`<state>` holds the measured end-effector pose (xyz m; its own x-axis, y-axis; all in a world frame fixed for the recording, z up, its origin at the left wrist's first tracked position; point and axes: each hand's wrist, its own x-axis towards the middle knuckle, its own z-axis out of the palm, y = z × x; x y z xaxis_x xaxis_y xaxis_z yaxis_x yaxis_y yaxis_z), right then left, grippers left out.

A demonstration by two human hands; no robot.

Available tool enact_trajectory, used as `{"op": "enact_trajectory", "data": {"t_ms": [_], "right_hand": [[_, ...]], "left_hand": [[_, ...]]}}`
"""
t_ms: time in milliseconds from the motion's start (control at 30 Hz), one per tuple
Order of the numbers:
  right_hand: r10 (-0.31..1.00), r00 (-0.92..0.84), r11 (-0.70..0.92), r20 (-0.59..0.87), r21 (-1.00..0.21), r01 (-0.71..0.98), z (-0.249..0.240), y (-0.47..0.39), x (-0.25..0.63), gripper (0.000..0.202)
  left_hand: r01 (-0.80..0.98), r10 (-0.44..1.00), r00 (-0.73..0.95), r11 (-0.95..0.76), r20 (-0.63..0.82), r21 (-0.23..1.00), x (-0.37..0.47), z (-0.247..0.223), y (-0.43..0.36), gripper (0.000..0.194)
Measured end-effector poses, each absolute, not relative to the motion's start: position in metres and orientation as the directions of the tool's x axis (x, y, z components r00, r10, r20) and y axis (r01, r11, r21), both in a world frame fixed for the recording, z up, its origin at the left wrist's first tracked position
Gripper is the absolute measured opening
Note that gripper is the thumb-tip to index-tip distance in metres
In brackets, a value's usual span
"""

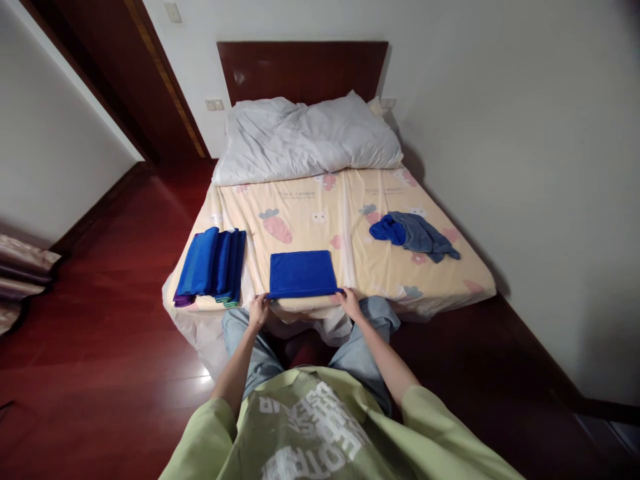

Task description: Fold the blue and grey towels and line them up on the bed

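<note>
A blue cloth (303,272) lies flat as a rectangle near the front edge of the bed, its near edge turned over in a narrow strip. My left hand (259,311) pinches the left end of that strip, and my right hand (350,304) pinches the right end. To the left, several folded cloths (210,263) in blue, with purple and green edges showing, lie side by side. On the right side of the bed sits a crumpled pile of a bright blue cloth (389,230) and a grey-blue cloth (425,236).
The bed has a yellow patterned sheet (310,213), with a white quilt (310,137) bunched below the dark wooden headboard (303,70). My knees touch or nearly touch its front edge. A curtain (23,277) hangs at the far left, over a red floor.
</note>
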<state>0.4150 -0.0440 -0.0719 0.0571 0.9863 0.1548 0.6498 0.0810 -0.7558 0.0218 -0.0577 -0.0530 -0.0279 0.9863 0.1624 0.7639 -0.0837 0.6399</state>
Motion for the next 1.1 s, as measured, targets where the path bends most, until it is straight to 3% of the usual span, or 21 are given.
{"op": "enact_trajectory", "data": {"t_ms": [233, 567, 833, 1100], "right_hand": [[0.985, 0.156, -0.059, 0.07, -0.716, 0.695, -0.073, -0.036, 0.406, 0.044], [0.983, 0.169, -0.175, -0.069, -0.615, 0.769, -0.07, -0.021, 0.404, 0.036], [0.984, 0.159, -0.062, 0.082, -0.677, 0.734, -0.077, -0.018, 0.408, 0.034], [0.989, 0.135, -0.039, 0.067, -0.752, 0.658, -0.072, -0.023, 0.411, 0.036]], "left_hand": [[0.743, 0.99, -0.107, 0.016, 0.095, 0.669, 0.029, -0.055, -0.045, 0.038], [0.785, 0.991, -0.111, 0.037, 0.081, 0.619, 0.028, -0.059, -0.042, 0.037], [0.785, 0.992, -0.113, 0.05, 0.062, 0.618, 0.028, -0.056, -0.045, 0.039], [0.767, 0.992, -0.101, 0.025, 0.082, 0.641, 0.026, -0.06, -0.047, 0.037]]}}
